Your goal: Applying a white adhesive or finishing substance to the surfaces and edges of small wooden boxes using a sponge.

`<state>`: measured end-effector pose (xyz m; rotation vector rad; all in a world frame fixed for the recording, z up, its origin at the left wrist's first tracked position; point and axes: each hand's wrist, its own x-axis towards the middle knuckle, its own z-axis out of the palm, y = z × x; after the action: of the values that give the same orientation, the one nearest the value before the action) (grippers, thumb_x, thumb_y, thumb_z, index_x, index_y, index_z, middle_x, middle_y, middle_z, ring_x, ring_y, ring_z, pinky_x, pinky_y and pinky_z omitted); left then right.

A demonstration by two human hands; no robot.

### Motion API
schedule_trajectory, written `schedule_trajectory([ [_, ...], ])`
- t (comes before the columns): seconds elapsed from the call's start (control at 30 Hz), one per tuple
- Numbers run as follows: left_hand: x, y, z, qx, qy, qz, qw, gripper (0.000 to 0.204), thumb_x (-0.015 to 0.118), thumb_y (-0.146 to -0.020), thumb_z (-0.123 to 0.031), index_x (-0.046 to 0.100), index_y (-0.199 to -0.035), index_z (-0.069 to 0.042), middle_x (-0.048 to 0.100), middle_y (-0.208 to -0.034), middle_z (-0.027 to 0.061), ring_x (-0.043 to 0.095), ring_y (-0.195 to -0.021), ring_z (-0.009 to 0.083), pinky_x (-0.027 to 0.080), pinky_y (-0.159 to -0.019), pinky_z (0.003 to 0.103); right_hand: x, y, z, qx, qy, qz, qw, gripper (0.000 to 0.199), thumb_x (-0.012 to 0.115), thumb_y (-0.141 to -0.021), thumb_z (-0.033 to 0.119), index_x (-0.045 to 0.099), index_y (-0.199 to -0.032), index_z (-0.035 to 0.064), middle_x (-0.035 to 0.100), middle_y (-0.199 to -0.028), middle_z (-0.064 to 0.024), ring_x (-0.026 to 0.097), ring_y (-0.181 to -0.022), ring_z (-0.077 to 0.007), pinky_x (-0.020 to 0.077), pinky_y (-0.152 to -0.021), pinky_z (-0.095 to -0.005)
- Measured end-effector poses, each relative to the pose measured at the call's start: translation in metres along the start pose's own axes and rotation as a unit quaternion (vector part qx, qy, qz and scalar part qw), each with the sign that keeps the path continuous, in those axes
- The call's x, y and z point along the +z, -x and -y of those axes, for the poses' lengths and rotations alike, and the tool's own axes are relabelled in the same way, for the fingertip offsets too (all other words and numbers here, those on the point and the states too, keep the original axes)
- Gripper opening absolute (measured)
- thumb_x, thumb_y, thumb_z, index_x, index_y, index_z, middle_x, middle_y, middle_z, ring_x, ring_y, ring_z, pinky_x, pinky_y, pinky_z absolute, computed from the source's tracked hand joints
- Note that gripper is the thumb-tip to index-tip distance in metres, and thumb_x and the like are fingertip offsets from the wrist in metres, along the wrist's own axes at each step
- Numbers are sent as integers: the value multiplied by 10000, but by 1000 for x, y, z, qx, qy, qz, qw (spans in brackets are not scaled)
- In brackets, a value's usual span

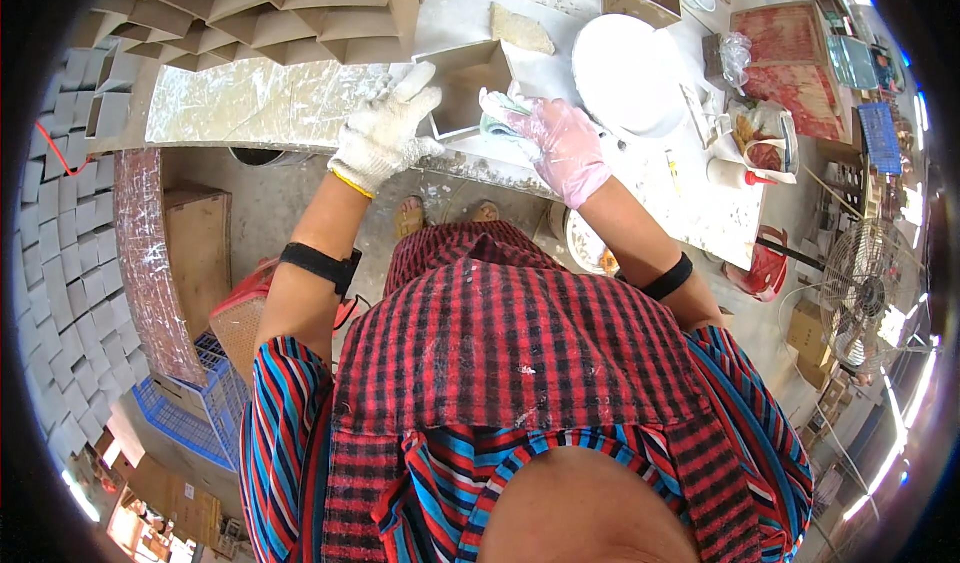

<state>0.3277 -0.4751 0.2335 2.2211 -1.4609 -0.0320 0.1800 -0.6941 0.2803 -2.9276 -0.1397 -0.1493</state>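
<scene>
An open-topped, brownish-grey box with pale edges stands at the table's front edge, between my hands. My left hand, in a white knitted glove with a yellow cuff, is at the box's left side. Its fingers and thumb are spread, and it seems to touch the box's left wall. My right hand wears a thin pink glove and is closed around a crumpled pale green cloth at the box's right front corner. The fingertips are partly covered by the cloth.
Stacked open boxes rise at the far left. A round white lid-like disc lies right of the box, near a white bottle with a red tip. A pale, flat irregular piece lies behind. A fan stands far right.
</scene>
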Motion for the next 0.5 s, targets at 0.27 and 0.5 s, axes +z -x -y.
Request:
schedule_trajectory([
  [0.27, 21, 4, 3, -47, 231, -29, 971, 445, 547, -766, -425, 552, -1123, -159, 445, -1340, 64, 378, -1271, 224, 270, -1070, 365, -1, -2, 4, 1, -32, -34, 999, 530, 608, -763, 121, 517, -1246, 319, 579, -1051, -38, 550, -889, -255, 445, -778, -377],
  [0.5, -3, -2, -6, 89, -116, 9, 989, 359, 394, -873, -358, 574, -1109, -156, 542, -1229, 1, 400, -1248, 212, 283, -1067, 364, 8, 2, -3, 19, -13, 19, 1000, 607, 628, -726, 69, 501, -1259, 330, 566, -1077, -37, 539, -922, -258, 438, -807, -378],
])
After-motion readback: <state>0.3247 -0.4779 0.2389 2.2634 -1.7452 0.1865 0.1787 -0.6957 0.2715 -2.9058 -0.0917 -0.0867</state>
